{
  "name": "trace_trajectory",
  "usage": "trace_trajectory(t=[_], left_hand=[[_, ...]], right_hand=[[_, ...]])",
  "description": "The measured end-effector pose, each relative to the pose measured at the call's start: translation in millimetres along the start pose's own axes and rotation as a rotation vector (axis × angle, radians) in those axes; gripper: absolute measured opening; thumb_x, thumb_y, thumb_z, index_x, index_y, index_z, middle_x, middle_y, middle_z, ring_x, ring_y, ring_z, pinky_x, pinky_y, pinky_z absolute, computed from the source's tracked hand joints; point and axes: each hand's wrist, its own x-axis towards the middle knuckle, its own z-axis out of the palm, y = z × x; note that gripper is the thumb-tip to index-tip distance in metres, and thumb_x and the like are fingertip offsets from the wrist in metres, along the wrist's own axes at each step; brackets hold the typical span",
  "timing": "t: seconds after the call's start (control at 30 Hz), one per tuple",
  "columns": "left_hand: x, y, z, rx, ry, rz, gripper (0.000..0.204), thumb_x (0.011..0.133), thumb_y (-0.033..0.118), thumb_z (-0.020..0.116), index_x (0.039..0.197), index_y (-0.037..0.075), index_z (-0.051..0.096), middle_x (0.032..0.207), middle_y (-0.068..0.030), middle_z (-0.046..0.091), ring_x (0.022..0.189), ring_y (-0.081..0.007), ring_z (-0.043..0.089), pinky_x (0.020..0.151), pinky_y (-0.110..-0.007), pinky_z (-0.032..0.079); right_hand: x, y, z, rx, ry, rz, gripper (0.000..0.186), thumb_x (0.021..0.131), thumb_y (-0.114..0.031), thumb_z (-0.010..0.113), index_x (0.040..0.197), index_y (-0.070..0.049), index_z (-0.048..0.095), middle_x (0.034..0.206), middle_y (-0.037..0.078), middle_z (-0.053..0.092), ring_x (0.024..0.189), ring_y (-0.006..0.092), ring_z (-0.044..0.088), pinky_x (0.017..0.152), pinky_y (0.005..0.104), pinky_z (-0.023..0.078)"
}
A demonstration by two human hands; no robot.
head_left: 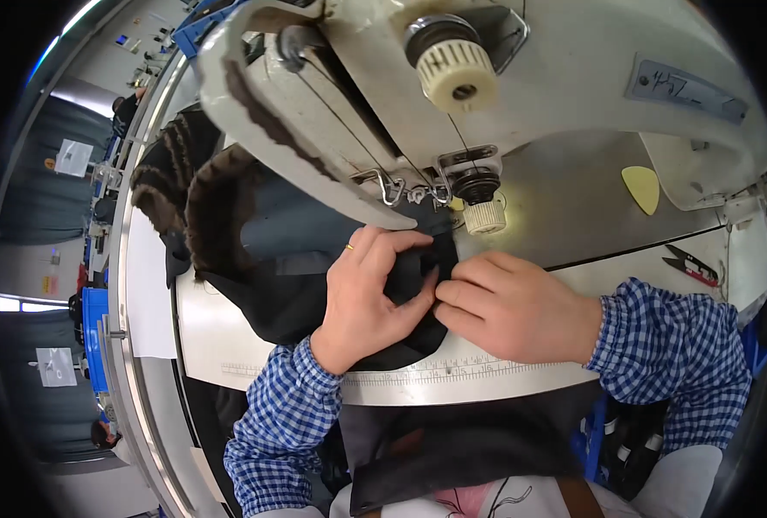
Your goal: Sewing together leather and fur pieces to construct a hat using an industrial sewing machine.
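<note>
Dark fabric (pixel 288 302) with brown fur trim (pixel 206 207) lies on the bed of a white sewing machine (pixel 564 60). My left hand (pixel 370 289) pinches a folded edge of the fabric between thumb and fingers, just in front of the machine's needle area. Close against it, my right hand (pixel 513 306) has its fingers curled at the right edge of the same fabric. Its fingertips are partly hidden, but they meet the cloth edge. The needle itself cannot be made out behind the cream tension knob (pixel 485 216).
Thread snips (pixel 692 265) with dark blades lie on the table at right. A pale yellow teardrop-shaped piece (pixel 640 190) rests on the metal machine bed. A ruler strip (pixel 452 373) runs along the table's front edge. Other workstations and people appear at far left.
</note>
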Motion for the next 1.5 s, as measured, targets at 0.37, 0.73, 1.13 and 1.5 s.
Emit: trace_trajectory(t=[0.37,0.73,1.13,1.5], left_hand=[[1,-13,-12,0.449,-0.279,0.282,0.081,0.052,0.004,0.077,0.131,0.013,0.068,0.094,-0.0050,0.060,0.078,-0.0252,0.061,0.060,-0.037,0.050],[2,-7,-6,0.259,-0.189,0.110,0.071,0.055,-0.009,0.072,0.122,0.015,0.075,0.088,-0.0075,0.057,0.074,-0.0248,0.064,0.063,-0.035,0.056],[-12,-5,-13,0.425,-0.223,0.119,0.071,0.056,-0.008,0.072,0.125,0.011,0.073,0.126,-0.0106,0.071,0.091,-0.0256,0.070,0.080,-0.034,0.059],[18,26,-25,0.348,-0.266,0.107,0.071,0.056,-0.007,0.072,0.124,0.011,0.073,0.131,-0.0128,0.069,0.100,-0.0273,0.070,0.085,-0.035,0.059]], right_hand=[[-5,-7,12,-0.035,0.181,0.003,0.016,0.080,-0.016,0.064,0.087,-0.002,0.061,0.110,0.014,0.068,0.112,0.0296,0.062,0.096,0.0376,0.054],[0,-8,8,-0.057,0.128,0.081,0.028,0.079,-0.017,0.064,0.098,0.002,0.068,0.111,0.018,0.071,0.105,0.0296,0.065,0.095,0.0384,0.054],[-1,-17,1,-0.131,0.083,0.016,0.033,0.081,-0.022,0.061,0.099,0.005,0.069,0.113,0.024,0.071,0.113,0.0411,0.066,0.099,0.0468,0.055],[3,-20,3,-0.074,0.019,-0.057,0.036,0.085,-0.022,0.061,0.105,0.006,0.070,0.113,0.023,0.072,0.111,0.0404,0.068,0.096,0.0466,0.055]])
